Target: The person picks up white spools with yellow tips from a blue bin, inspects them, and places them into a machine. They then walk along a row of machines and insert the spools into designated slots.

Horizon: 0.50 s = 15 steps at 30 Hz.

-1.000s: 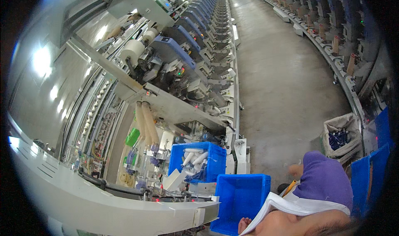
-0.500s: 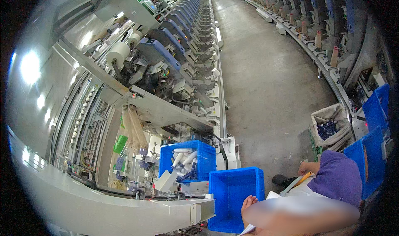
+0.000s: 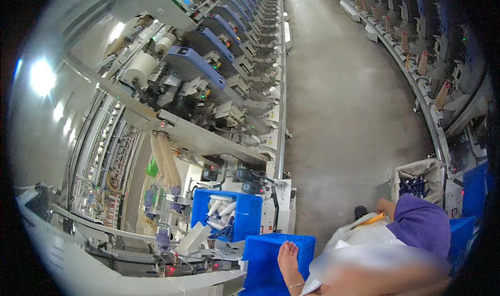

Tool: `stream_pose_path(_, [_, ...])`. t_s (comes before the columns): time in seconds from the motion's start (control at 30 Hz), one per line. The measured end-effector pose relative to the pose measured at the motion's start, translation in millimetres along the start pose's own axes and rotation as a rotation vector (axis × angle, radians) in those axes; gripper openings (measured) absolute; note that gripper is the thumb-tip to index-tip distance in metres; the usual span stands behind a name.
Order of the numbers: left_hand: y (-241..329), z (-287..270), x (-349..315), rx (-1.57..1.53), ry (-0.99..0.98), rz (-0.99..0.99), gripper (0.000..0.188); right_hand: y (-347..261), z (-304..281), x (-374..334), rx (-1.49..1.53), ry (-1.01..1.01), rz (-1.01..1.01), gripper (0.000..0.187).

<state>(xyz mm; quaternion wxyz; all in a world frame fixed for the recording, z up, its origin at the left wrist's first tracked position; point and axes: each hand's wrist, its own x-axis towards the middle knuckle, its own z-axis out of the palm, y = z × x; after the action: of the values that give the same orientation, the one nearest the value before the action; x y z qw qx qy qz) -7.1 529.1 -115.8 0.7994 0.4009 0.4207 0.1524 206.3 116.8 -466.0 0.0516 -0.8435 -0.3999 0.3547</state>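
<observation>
Your left hand [image 3: 288, 259] is loosely open at the near blue crate [image 3: 260, 265], your right hand [image 3: 385, 206] has an indeterminable grip, and white yarn bobbins [image 3: 227, 209] remain untouched in the farther blue crate [image 3: 247, 215], no completion evident.

Clear passage runs up the aisle floor [image 3: 349, 103], bounded by the left machine row [image 3: 195, 64] and right machine row [image 3: 418, 15]. Beyond the left hand [image 3: 288, 257] and near blue crate [image 3: 256, 257], a filled blue crate [image 3: 249, 220] obstructs. A lined bin [image 3: 433, 184] restricts passage beyond the right hand [image 3: 385, 207].
</observation>
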Motion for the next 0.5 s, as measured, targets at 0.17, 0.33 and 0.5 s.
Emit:
stream_pose_path(0.17, [-0.1,115.4,61.7,-0.064,-0.276,0.010,0.021,36.1,-135.0,31.5,0.911,0.097,0.523,0.027])
stream_pose_path(0.33, [42.9,193.5,120.4,-0.021,-0.181,0.108,0.021,96.3,-193.1,48.5,1.396,0.378,0.677,0.014])
stream_pose_path(0.5, [82.3,255.6,198.1,0.094,-0.078,0.149,0.026,179.4,-215.9,41.5,1.487,0.375,0.875,0.015])
